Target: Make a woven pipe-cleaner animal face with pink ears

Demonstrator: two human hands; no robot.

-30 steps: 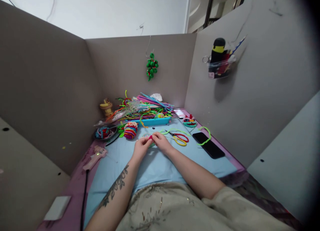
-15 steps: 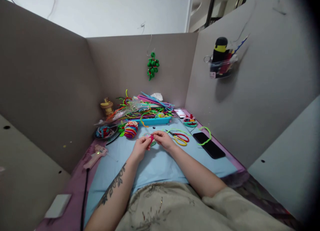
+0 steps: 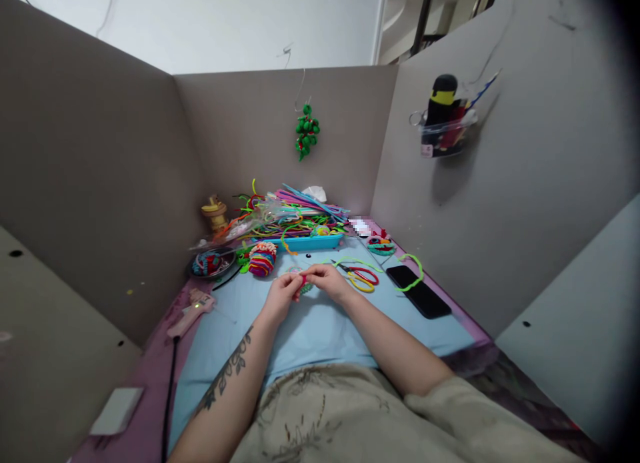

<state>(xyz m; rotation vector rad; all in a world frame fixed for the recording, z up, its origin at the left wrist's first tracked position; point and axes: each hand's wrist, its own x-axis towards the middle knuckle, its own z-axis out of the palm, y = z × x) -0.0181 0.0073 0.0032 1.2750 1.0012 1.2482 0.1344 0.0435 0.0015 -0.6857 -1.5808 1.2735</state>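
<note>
A small pink-red piece (image 3: pixel 303 280) is pinched between the fingertips of both hands, over the light blue cloth (image 3: pixel 320 329). My left hand (image 3: pixel 285 295) grips it from the left, my right hand (image 3: pixel 326 280) from the right, and their fingertips meet. The fingers cover most of the piece, so its shape is unclear. Just beneath and behind the fingers, a pale green item (image 3: pixel 307 287) is partly hidden. Scissors with red and yellow handles (image 3: pixel 363 278) lie to the right of my right hand, beside a light green fuzzy stem (image 3: pixel 415 263).
Behind the hands, a blue tray (image 3: pixel 310 243) sits under piled colourful stems (image 3: pixel 300 213). At left are a striped bundle (image 3: pixel 263 259), a bowl (image 3: pixel 213 264) and a pink glue gun (image 3: pixel 193 314). A black phone (image 3: pixel 420 291) lies right. Grey panels (image 3: pixel 280 136) surround the table.
Both hands keep their hold on the pink-red piece. The right fingertips have shifted slightly over it, and less of the piece shows.
</note>
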